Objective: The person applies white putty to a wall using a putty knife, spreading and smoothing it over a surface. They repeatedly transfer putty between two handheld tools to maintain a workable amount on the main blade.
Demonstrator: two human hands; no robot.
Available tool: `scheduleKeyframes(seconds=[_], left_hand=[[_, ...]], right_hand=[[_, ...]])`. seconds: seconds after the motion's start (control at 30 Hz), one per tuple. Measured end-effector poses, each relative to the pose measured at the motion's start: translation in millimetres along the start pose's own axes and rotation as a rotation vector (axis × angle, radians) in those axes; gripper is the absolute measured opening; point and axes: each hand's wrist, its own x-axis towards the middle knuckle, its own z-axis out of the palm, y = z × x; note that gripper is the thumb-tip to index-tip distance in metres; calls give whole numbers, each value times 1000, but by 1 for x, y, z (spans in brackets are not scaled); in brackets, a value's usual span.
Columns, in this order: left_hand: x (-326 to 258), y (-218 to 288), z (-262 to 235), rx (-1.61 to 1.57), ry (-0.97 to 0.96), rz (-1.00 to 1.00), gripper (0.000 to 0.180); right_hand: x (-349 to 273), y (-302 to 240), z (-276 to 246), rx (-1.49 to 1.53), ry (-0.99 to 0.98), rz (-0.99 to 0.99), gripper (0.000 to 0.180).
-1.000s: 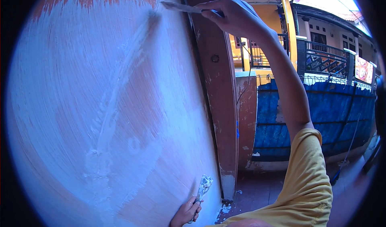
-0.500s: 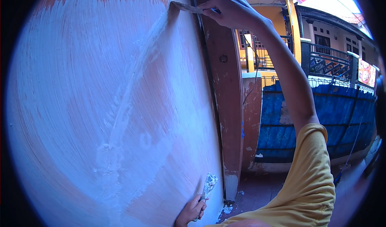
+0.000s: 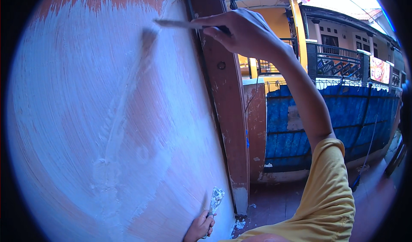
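Note:
My right hand [image 3: 244, 32] is raised high and grips a flat putty knife [image 3: 171, 24] whose blade presses against the wall [image 3: 86, 113] near its top. The wall is reddish-brown, covered over most of its face with a thin white skim coat, and a thicker ridge of white putty [image 3: 120, 113] runs diagonally down from the blade. Low at the bottom edge, my left hand [image 3: 199, 227] holds a second, smaller putty knife [image 3: 215, 199] smeared with white putty, blade pointing up, close to the wall.
A brown door frame [image 3: 223, 113] borders the wall on the right. Beyond it stand a blue fence [image 3: 326, 122], a low pillar [image 3: 255, 126], a tiled floor [image 3: 283, 203] and houses with railings [image 3: 343, 62]. My yellow sleeve [image 3: 326, 186] fills the lower right.
My right hand has come down and to the left from the wall's top corner, dragging the blade across the wall. The left hand has stayed low with its knife.

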Motion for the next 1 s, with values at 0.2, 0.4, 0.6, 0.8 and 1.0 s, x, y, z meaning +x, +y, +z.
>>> scheduleKeyframes(seconds=[0.2,0.4,0.6,0.8,1.0], left_hand=[[2,-2,-1,0,4,-23,25],[4,0,0,-36,5,-52,25],[6,-4,-2,-37,0,-58,24],[8,-7,-2,-79,-5,-52,23],[6,-3,-1,-81,5,-83,24]], right_hand=[[-22,6,88,460,371,237,33],[-15,5,167,530,593,172,40],[-2,2,189,602,656,130,44],[4,-1,203,633,654,100,49],[9,9,211,509,619,80,51]])
